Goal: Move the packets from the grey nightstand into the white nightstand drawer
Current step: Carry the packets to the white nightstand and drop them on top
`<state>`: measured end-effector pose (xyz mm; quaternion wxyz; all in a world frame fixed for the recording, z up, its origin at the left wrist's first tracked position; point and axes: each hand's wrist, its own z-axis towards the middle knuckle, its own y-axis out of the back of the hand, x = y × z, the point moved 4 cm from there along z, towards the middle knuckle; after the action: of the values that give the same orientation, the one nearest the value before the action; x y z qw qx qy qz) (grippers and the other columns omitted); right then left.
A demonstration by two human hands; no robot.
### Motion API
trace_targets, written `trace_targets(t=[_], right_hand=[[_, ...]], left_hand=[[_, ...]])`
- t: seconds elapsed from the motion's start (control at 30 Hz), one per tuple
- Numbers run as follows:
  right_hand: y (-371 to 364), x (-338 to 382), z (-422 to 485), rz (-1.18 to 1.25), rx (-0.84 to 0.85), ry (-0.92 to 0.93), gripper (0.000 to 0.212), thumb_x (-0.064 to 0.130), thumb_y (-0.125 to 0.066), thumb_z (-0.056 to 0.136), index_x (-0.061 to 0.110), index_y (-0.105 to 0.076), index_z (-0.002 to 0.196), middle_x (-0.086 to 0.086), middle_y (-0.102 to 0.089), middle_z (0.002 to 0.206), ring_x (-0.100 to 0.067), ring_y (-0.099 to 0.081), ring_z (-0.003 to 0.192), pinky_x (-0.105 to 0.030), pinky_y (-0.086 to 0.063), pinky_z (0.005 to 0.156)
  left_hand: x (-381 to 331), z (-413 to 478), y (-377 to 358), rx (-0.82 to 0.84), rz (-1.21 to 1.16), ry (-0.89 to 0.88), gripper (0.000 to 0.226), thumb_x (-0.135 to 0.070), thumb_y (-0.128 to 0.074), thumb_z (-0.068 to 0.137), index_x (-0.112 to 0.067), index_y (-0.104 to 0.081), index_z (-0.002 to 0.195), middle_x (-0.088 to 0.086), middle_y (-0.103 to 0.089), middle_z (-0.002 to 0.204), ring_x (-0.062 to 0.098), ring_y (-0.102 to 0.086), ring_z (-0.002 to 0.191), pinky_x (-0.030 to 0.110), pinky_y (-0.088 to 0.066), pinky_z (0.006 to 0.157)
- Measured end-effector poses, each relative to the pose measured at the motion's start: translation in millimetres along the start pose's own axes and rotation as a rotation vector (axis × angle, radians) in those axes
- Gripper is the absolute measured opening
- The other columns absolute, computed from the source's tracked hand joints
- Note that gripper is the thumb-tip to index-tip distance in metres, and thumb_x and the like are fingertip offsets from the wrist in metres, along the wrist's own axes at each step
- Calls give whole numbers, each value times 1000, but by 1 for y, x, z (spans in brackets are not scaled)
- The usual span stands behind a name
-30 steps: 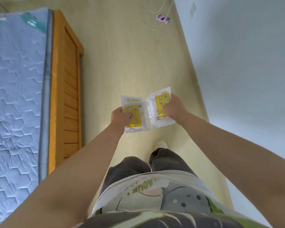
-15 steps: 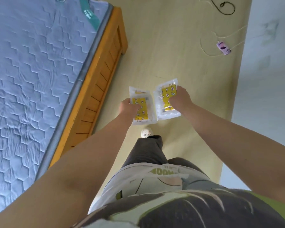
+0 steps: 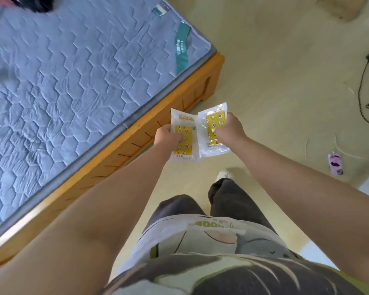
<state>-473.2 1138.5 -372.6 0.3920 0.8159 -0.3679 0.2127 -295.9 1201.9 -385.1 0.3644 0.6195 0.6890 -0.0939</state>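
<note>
At the far left lay a quilted grey-blue mattress (image 3: pixel 73 81) with a green label strip (image 3: pixel 182 50) near its corner. It sat on an orange wooden bed frame (image 3: pixel 136 150) that ran diagonally across the view. Just beside the frame's edge, the left hand (image 3: pixel 165 136) was held out above the pale floor (image 3: pixel 275 71). Its grip was closed on a clear packet with a yellow printed insert (image 3: pixel 184 143), with the thumb pressed across the packet's face. The packet was in the air, well above the floor.

Touching its right edge was a second clear packet with a yellow insert (image 3: pixel 210 129), tilted slightly to the right. The right hand (image 3: pixel 230 128) held this one, its grip curled round the packet's right side with the fingers hidden behind it. Both forearms reached forward from the bottom of the view.

Below the hands were dark trousers (image 3: pixel 232 199), a printed shirt (image 3: pixel 211 241) and the toe of a pale shoe (image 3: pixel 224 175). Further right, a small purple object (image 3: pixel 334 163) lay on the floor. At the far right edge a black cable (image 3: pixel 360 86) looped across the floor. Neither nightstand was in view.
</note>
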Motion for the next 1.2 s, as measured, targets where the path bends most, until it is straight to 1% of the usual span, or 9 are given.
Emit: trace_targets(t=[0.1,0.23,0.33,0.53,0.63,0.8,0.93,1.07,1.2], right_hand=[[18,35,51,-112,79,75,27,5,-47,81,11,-51,107,-5,-57,99,-26,-55,86,-31,-44,68],[26,80,109,-230,172,137,27,4,-45,82,14,-50,106,1,-54,90,-25,-54,86,-30,-42,69],[19,117,155,-303,261,192,33,6,-45,79,16,-52,109,-4,-59,97,-29,-58,90,-32,-46,71],[17,214,257,-475,331,279,45,2,-44,82,10,-44,126,-5,-51,107,-25,-48,92,-24,-35,65],[31,259,308,-516,346,307,51,2,-44,81,11,-42,131,-9,-55,115,-26,-50,92,-26,-36,63],[60,319,385,-497,390,330,34,1,-46,81,19,-41,109,-2,-47,101,-24,-48,86,-26,-34,54],[85,363,462,-469,443,308,40,1,-47,84,13,-47,121,0,-49,100,-22,-49,85,-24,-31,51],[122,418,557,-513,491,352,21,0,-46,84,14,-46,100,4,-46,78,-18,-46,70,-26,-32,51],[168,483,654,-557,548,351,19,1,-46,84,13,-46,99,3,-45,78,-14,-42,64,-25,-33,51]], left_hand=[[-36,27,-10,-78,-73,27,20,-7,-68,86,-16,-64,104,0,-68,98,16,-66,80,22,-49,55],[-72,59,-15,-155,-171,82,19,-7,-67,87,-14,-62,104,-1,-65,92,14,-64,77,20,-48,55],[-97,89,-8,-220,-246,133,25,-7,-68,85,-13,-63,109,0,-66,92,15,-65,76,25,-52,61],[-156,170,16,-307,-484,212,20,1,-68,82,-13,-64,95,6,-69,93,22,-68,80,37,-58,73],[-197,206,20,-317,-517,237,19,-2,-68,84,-14,-62,97,2,-67,91,19,-67,78,29,-54,63],[-265,263,12,-341,-612,286,21,-2,-67,85,-12,-62,103,5,-68,97,20,-67,81,26,-52,58],[-335,329,0,-369,-647,280,22,-2,-66,85,-12,-63,105,5,-68,100,20,-66,83,25,-51,59],[-411,405,-25,-445,-798,282,22,0,-65,86,-12,-63,104,6,-69,102,19,-67,78,28,-53,60],[-494,467,-65,-516,-974,348,22,3,-64,85,-9,-62,105,8,-68,100,21,-66,76,29,-55,56]])
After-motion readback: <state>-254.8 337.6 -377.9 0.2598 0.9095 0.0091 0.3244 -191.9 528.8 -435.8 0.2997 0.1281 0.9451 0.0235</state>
